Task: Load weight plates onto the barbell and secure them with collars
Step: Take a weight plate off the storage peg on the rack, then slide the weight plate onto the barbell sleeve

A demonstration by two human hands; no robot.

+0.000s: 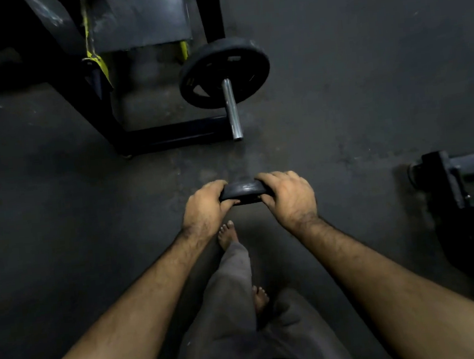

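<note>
Both hands carry a small black weight plate point(242, 192) edge-on in front of the body, above the dark floor point(365, 80). The left hand point(205, 205) curls its fingers over the plate's left rim with the thumb beneath; the right hand point(288, 196) grips the right rim the same way, so only the middle strip of the plate shows between them.

Farther ahead, well apart from the held plate, the barbell sleeve point(231, 109) points toward the person, its chrome end bare and free. One larger black weight plate point(224, 72) already sits on it, pushed to the far end of the sleeve. The stretch of sleeve from that plate to the tip is uncovered.

Between the hands and the sleeve tip lies open floor. Just left of the sleeve stands a black steel frame point(150, 135) with yellow trim, its floor bar running close beside the sleeve's end; a grey padded bench part point(139, 15) sits above it. At the right edge, near hand level, is another dark piece of equipment point(462, 183), apart from the arms.

Below the hands, the person's bare feet point(227, 233) and grey trouser legs point(235, 289) show on the floor
</note>
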